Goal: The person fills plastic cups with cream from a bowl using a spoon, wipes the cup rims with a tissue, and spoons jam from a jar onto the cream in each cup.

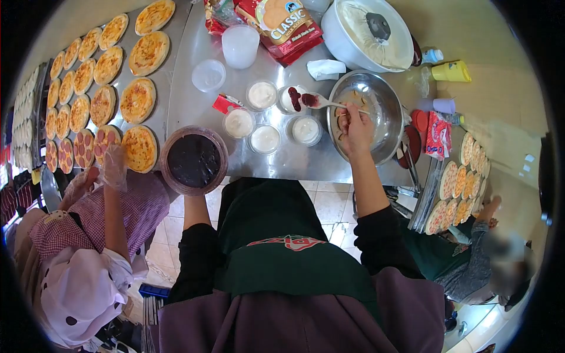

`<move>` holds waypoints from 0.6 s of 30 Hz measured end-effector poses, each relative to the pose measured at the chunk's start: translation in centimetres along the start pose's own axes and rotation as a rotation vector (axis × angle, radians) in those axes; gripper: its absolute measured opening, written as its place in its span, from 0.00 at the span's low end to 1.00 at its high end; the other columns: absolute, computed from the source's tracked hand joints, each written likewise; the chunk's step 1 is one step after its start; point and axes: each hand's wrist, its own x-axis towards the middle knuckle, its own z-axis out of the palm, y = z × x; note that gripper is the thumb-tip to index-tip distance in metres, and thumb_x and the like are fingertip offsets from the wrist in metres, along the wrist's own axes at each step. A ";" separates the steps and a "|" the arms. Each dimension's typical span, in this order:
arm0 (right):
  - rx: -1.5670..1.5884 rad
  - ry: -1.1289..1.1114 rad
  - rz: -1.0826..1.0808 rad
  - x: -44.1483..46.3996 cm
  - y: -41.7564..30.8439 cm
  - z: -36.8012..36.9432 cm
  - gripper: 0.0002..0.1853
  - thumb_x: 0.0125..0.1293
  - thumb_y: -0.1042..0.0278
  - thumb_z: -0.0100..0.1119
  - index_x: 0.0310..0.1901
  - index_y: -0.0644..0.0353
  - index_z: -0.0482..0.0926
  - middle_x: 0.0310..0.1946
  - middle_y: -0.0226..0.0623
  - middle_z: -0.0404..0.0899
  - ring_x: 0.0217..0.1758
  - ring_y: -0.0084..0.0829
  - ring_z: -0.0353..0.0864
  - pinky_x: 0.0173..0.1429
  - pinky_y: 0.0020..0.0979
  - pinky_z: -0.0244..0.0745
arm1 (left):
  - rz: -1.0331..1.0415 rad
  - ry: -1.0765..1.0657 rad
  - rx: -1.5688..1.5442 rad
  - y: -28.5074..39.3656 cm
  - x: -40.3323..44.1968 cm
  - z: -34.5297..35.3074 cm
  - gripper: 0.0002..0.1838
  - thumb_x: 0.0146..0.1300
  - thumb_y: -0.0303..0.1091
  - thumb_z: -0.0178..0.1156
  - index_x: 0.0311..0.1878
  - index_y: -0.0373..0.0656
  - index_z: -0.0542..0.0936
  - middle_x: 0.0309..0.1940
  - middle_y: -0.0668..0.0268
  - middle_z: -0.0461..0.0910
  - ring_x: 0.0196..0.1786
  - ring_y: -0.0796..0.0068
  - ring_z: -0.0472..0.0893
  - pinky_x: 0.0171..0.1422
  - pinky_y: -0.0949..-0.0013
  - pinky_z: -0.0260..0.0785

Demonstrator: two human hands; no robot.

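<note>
My right hand [355, 132] pinches the handle of a pale spoon [331, 104], closed around it above the table. Dark red jam [308, 100] sits on the spoon's bowl, and a lump of it is at the tip, over a clear cup of white cream [288, 106]. Several similar cups stand around it, among them a front cup [265, 140] and a right cup [306, 130]. At the table's front edge, a round tub of dark jam [195, 160] rests in my left hand, whose fingers are hidden beneath it; only the wrist and forearm [196, 212] show.
A steel bowl [391, 138] stands right of the cups, with a white tub [335, 44] behind it. A red bag [282, 29] and empty plastic cups [240, 47] are at the back. Left, a co-worker's gloved hand [114, 167] is by small pizzas [138, 106]. Another person is at right.
</note>
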 end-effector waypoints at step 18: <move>0.026 -0.147 0.053 -1.0 -1.5 5.1 0.08 0.66 0.68 0.55 0.39 0.64 0.77 0.25 0.30 0.77 0.18 0.14 0.65 0.18 0.16 0.55 | 0.057 0.026 0.085 0.0 -0.1 -0.3 0.37 0.64 0.56 0.48 0.65 0.34 0.59 0.62 0.45 0.63 0.61 0.41 0.68 0.56 0.39 0.69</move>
